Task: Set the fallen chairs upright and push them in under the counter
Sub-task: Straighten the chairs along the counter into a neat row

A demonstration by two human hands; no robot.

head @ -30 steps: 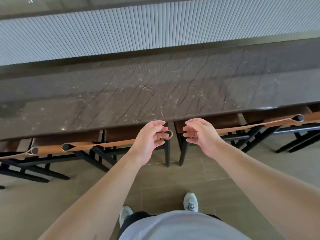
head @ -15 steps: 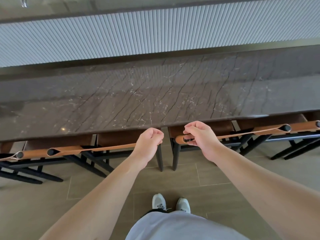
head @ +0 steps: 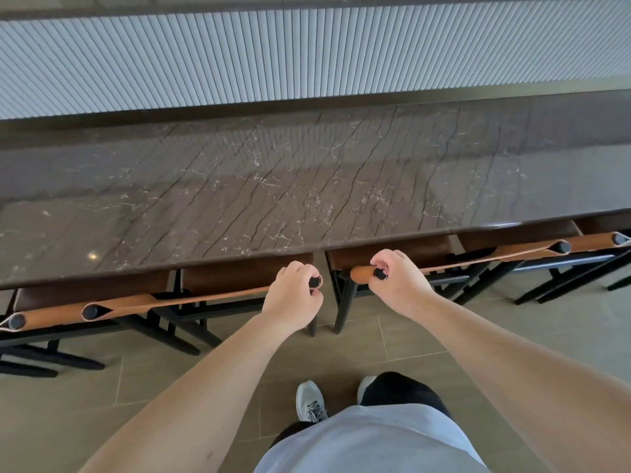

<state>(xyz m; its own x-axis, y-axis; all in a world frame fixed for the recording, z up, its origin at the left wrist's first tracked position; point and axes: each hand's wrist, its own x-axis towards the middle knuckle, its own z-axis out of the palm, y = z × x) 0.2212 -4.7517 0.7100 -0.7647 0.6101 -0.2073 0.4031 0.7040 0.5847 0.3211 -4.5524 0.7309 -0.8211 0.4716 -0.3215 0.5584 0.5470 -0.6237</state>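
1. Chairs: black frames with round black post ends, brown seats, tan leather straps looped around the posts as backrests. All stand upright along the near edge of the counter (head: pixel 239 199), seats partly tucked beneath it.
2. Counter: dark brown polished stone with pale veins and thin dark cracks; behind it a pale ribbed panel (head: pixel 307 52). Tan tiled floor (head: pixel 68 404) below.
3. Count: four seats show under the counter edge, plus a sliver of another at each end.
4. Orientation: each backrest strap runs parallel to the counter edge, left to right; seats face in toward the counter.
5. Your left hand (head: pixel 293 298) is curled around the right post top of the left chair (head: pixel 218 281), just below the counter edge.
6. Your right hand (head: pixel 399 281) grasps the left leather-wrapped post of the right chair (head: pixel 409 254), fingers closed over the top.
7. The two held chairs stand side by side, legs nearly touching.
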